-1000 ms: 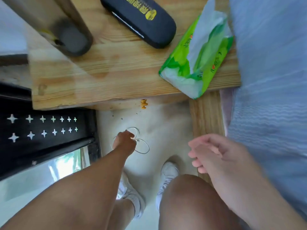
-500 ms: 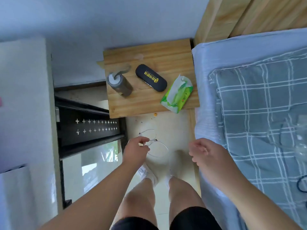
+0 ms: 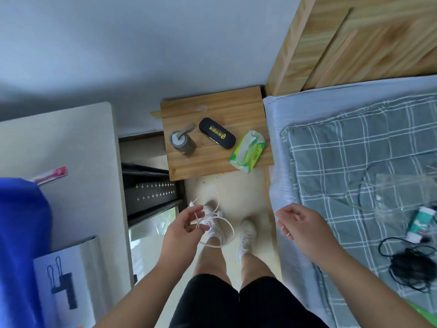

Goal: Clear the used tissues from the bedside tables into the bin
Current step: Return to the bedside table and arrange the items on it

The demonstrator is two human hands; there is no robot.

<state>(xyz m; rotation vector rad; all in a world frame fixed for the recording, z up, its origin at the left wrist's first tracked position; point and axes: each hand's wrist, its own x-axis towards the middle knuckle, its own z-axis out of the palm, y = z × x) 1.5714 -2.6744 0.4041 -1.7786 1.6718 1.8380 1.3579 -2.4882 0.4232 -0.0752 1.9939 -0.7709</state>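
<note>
At the far left edge of the frame a blue cloth (image 3: 21, 233) fills the side. Beside it is a white surface (image 3: 71, 143), and a white paper bag (image 3: 66, 287) with a dark print sits at lower left. Next, just left of centre, comes a black panel (image 3: 153, 192) with star-shaped cutouts.

Your left hand (image 3: 183, 227), below centre, pinches a looped white cable (image 3: 233, 233) between thumb and fingers, and the loop hangs in front of your left shoe.

Above it, in the upper middle, stands the wooden bedside table (image 3: 212, 107). On it, from left to right, are a grey roll (image 3: 183, 143), a black case (image 3: 217, 133) with yellow lettering, and a green tissue pack (image 3: 247, 153). The pack lies at the table's lower right corner, slightly over the edge, with a white sheet poking from its opening. Whether any loose tissue lies on the table, you cannot tell from here.

Your right hand (image 3: 300, 223), right of centre, hangs over the bed's edge with fingers loosely curled, holding nothing. The bed (image 3: 354, 162), with its grey checked cover, takes the right side and carries a tangled black cable (image 3: 411, 268) at lower right.
</note>
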